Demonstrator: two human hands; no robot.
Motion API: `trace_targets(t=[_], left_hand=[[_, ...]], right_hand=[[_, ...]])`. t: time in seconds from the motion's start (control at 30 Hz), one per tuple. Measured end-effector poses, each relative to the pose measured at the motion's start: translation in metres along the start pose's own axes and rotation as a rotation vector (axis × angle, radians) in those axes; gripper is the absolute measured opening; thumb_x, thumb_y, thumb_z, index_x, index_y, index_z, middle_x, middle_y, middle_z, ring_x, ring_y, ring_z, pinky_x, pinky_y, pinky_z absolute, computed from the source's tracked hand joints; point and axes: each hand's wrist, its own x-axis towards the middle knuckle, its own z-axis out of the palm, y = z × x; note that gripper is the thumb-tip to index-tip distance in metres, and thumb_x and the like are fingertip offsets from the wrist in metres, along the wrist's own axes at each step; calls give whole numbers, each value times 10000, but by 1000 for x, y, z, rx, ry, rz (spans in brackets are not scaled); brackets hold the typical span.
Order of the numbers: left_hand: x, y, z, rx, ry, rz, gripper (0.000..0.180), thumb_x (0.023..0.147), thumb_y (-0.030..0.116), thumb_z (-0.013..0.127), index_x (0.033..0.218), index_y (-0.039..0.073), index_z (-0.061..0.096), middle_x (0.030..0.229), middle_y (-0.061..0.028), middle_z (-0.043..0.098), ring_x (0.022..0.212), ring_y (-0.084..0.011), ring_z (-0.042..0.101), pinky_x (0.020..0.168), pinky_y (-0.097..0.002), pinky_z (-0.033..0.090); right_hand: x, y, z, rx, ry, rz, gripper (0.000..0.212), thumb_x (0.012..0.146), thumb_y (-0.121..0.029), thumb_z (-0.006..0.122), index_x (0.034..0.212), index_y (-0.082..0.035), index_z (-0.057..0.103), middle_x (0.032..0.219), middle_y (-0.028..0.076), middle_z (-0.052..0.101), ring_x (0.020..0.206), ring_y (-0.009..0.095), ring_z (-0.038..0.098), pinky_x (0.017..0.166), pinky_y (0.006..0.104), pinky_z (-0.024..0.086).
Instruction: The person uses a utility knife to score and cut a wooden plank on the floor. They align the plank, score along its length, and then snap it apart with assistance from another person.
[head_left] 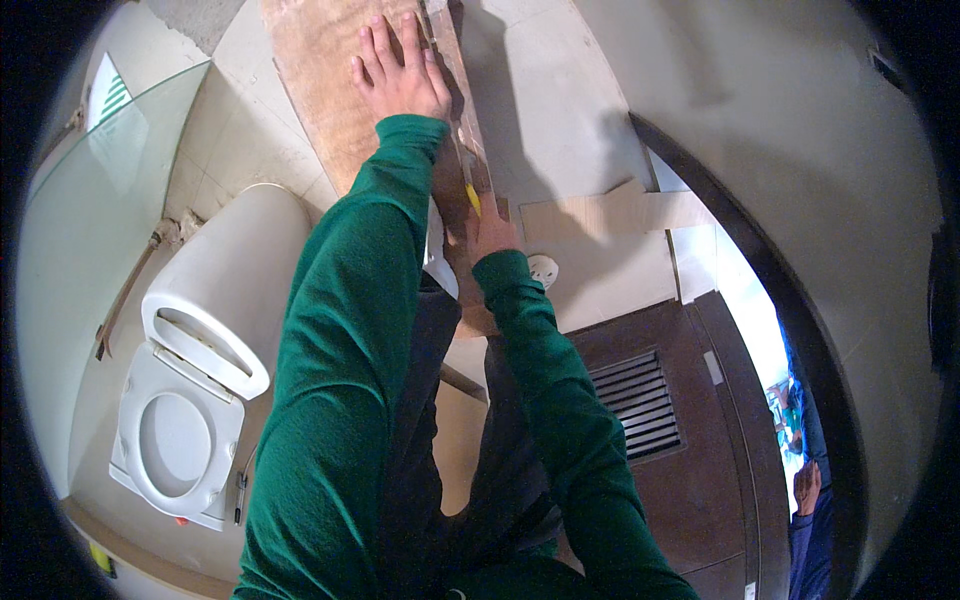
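Note:
My left hand [403,85] lies flat on a brown wooden board [315,60], fingers stretched and slightly apart, near its right edge. Along that edge runs a rough, narrower strip. Lower down, my right hand [490,232] is closed round a tool with a yellow handle [473,200]. A thin part of this tool points away from me along the board's edge; its exact kind is too small to make out. Something white shows beneath my left forearm, mostly hidden by the green sleeve.
To the left stand a white toilet [175,440] and a curved glass panel [120,200]. A pale wooden strip [570,216] lies right of the board, near a round white drain cover [543,270]. A dark door [640,500] with a vent is at lower right; another person's hand [806,488] shows beyond.

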Motion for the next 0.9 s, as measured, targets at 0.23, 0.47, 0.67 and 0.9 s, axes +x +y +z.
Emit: trace_targets(t=[0.23,0.47,0.67,0.9], left_hand=[[0,2,-4,14,-33,13,522,874,256,430,1381,152,356,1430,-191,282,1322,-356,245,1056,-520,175],[1,-1,0,-9,10,25,544,850,255,463,1381,186,362,1433,-173,280,1325,-343,246,1043,-537,185],[-3,-8,4,6,25,47,528,876,269,449,1385,178,345,1444,-161,262,1328,-333,247,1037,-539,208],[-16,-38,-77,-317,-90,107,565,846,116,487,1379,91,303,1417,-231,254,1311,-391,252,1079,-456,226]], right_hand=[[-13,21,6,-20,-72,-8,403,869,-249,494,1227,-113,371,723,273,611,683,465,600,599,564,474],[-44,19,2,255,263,18,321,861,-305,560,1062,-73,464,773,195,618,690,400,611,615,487,472],[24,12,-6,419,422,-154,467,767,-307,720,1054,-22,485,960,118,586,893,252,564,795,375,440],[58,24,-6,464,175,-203,512,702,-322,771,1045,-35,520,857,39,564,771,151,524,704,315,454]])
